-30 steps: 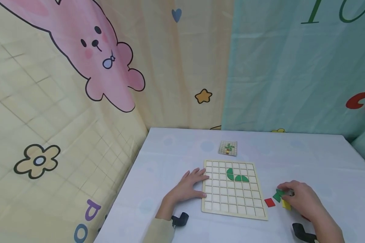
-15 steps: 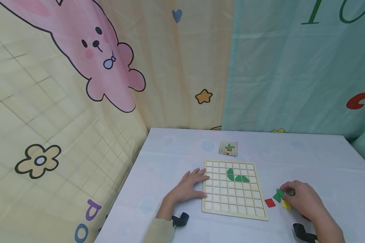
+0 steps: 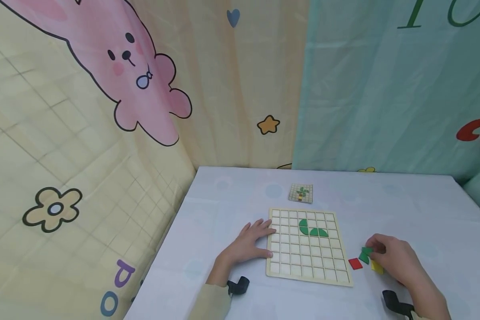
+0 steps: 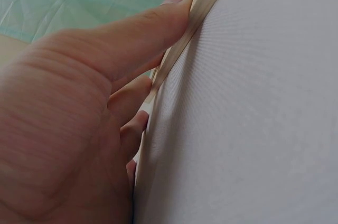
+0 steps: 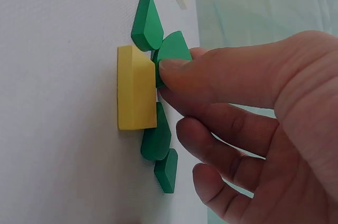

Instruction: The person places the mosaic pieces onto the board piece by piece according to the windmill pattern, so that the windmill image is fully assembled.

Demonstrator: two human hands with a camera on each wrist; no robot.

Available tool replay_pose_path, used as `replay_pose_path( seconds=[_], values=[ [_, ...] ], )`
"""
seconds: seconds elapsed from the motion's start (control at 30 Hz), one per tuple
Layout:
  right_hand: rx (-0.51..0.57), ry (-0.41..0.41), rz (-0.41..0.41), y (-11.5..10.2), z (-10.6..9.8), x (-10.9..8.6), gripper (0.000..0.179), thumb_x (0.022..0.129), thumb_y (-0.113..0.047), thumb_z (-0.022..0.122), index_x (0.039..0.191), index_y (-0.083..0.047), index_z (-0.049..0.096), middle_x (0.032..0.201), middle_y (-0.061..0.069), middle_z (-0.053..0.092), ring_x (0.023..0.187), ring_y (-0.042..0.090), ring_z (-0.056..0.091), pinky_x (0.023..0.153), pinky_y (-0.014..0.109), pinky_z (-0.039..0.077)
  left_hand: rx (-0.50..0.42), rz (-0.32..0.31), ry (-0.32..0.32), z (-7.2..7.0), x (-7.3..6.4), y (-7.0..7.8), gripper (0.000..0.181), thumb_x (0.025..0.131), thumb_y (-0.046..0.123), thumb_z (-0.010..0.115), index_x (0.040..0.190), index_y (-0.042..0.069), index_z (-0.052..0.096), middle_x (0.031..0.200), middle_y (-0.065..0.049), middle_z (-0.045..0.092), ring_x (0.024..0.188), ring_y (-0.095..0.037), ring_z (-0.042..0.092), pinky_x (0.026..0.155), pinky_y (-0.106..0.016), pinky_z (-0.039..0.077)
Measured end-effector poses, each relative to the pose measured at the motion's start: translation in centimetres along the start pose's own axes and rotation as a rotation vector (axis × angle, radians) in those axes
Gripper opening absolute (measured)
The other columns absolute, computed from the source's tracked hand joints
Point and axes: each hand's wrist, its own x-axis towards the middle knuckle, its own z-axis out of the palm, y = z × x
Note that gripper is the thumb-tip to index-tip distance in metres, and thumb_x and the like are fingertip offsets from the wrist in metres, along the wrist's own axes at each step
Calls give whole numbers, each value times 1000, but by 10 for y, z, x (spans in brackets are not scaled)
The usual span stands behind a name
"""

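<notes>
My left hand [image 3: 248, 243] lies at the left edge of a pale wooden grid board [image 3: 300, 262], fingers spread; in the left wrist view the thumb touches the board's side [image 4: 206, 10]. Several green quarter-circle blocks [image 3: 303, 226] sit in the upper grid cells. Right of the board, my right hand [image 3: 398, 258] pinches a green quarter-circle block [image 5: 173, 47] between thumb and index finger. A yellow block [image 5: 136, 89] stands beside the thumb tip, and other green blocks [image 5: 148, 23] lie around it. Its remaining fingers curl loosely, holding nothing visible.
A small card [image 3: 301, 193] printed with a grid and coloured pattern lies beyond the board. One red block [image 3: 355, 264] lies between the board and the green blocks. The white-covered table [image 3: 224, 209] meets printed curtains at its back edge.
The right hand has shifted slightly among the blocks, and its thumb and index finger have come together on a green quarter-circle block. The left hand stays at the board's edge.
</notes>
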Motion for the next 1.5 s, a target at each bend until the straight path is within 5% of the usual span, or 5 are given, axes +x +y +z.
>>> replay_pose_path(
  seconds=[1.0,1.5],
  values=[
    [34,-7,22,-7,-6,-1,18,87,-3,72,105,-6,71,103,16,69,86,28,56,77,51,56,-6,-24,-12,0,0,1,73,85,50,77,150,30,50,164,9,27,153,-17,12,123,-47,3],
    [30,5,-4,-14,-10,3,17,89,-6,69,106,-6,70,99,9,68,85,27,56,69,43,55,8,-13,-15,-2,1,2,73,86,49,76,150,29,50,164,7,27,153,-18,13,123,-49,4]
  ],
)
